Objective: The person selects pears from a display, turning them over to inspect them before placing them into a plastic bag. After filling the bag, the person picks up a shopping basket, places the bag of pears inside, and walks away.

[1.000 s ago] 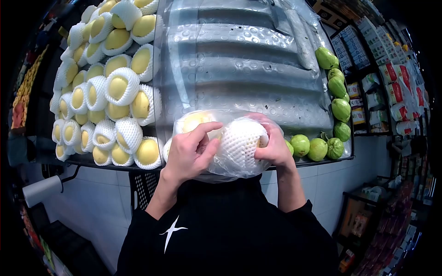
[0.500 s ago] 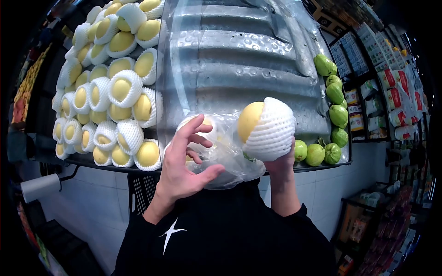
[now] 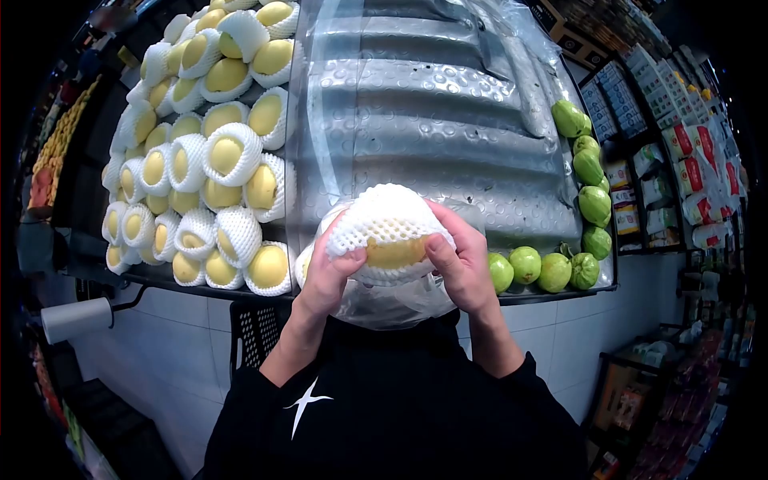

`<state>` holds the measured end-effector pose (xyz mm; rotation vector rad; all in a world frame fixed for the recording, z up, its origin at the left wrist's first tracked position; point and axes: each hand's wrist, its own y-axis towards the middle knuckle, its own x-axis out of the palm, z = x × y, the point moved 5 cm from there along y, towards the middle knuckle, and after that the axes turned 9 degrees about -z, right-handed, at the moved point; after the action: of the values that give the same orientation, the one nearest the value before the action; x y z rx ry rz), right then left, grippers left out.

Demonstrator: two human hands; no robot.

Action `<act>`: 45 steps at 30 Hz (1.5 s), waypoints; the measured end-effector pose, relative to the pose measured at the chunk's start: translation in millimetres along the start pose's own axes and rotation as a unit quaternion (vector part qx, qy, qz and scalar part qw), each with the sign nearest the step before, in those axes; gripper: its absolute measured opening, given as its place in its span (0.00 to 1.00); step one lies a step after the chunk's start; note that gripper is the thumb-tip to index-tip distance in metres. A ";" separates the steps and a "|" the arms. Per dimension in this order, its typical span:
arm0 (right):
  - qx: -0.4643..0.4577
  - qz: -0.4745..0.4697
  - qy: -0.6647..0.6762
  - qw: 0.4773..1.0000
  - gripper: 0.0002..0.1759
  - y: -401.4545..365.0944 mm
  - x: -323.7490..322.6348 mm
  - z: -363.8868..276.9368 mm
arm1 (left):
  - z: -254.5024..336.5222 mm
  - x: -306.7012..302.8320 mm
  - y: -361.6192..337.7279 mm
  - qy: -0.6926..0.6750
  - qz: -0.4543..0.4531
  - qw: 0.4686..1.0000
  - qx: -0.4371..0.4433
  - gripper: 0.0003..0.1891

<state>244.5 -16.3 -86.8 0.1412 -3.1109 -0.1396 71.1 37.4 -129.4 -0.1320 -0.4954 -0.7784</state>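
You hold the sleeved fruit (image 3: 390,228) between both hands, directly in front of your chest; your left hand (image 3: 330,274) clasps its left side and your right hand (image 3: 462,270) its right side; the plastic bag (image 3: 392,302) hangs just beneath the fruit, touching both hands. Behind the hands stands the display shelf (image 3: 184,285); the stacked fruit pile (image 3: 208,152) fills its left part; the padded sheet (image 3: 432,112) covers its middle, behind the held fruit; the front fruit row (image 3: 538,268) lies along the shelf edge, just right of your right hand; the side fruit column (image 3: 590,168) rises at the shelf's right end. The bag roll (image 3: 76,318) sits below the shelf at the left; the goods racks (image 3: 680,144) stand well apart at the far right.
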 end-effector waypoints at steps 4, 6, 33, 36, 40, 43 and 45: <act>0.041 0.008 0.004 0.999 0.39 -2.6 -1.7 -1.1 | -5.5 -5.2 -5.2 -0.061 0.040 0.997 -0.020 0.34; 0.036 0.000 -0.001 0.999 0.41 -4.0 -0.7 -8.5 | -2.5 -6.2 -5.3 -0.067 0.056 0.996 -0.028 0.32; 0.039 -0.023 0.157 0.987 0.46 4.7 -2.4 14.4 | 39.6 3.1 14.1 0.030 -0.049 0.997 0.053 0.44; 0.031 -0.008 0.121 0.992 0.43 6.9 3.6 -0.1 | 30.7 -2.4 14.8 0.077 -0.002 0.993 0.093 0.49; 0.016 -0.018 -0.007 1.000 0.42 8.8 3.4 -10.0 | 27.6 -1.1 13.1 -0.068 0.032 0.995 0.069 0.57; 0.001 -0.018 0.045 0.999 0.39 15.0 4.8 -9.9 | 25.9 -5.9 10.8 -0.003 0.022 0.999 0.043 0.54; 0.071 -0.054 -0.012 0.996 0.34 14.8 2.3 -9.8 | 25.4 -12.5 8.9 0.013 0.012 0.999 0.031 0.53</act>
<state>241.2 -2.6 -75.7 0.3128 -3.1367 0.0799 60.2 59.2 -112.5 -0.0699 -0.4911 -0.7389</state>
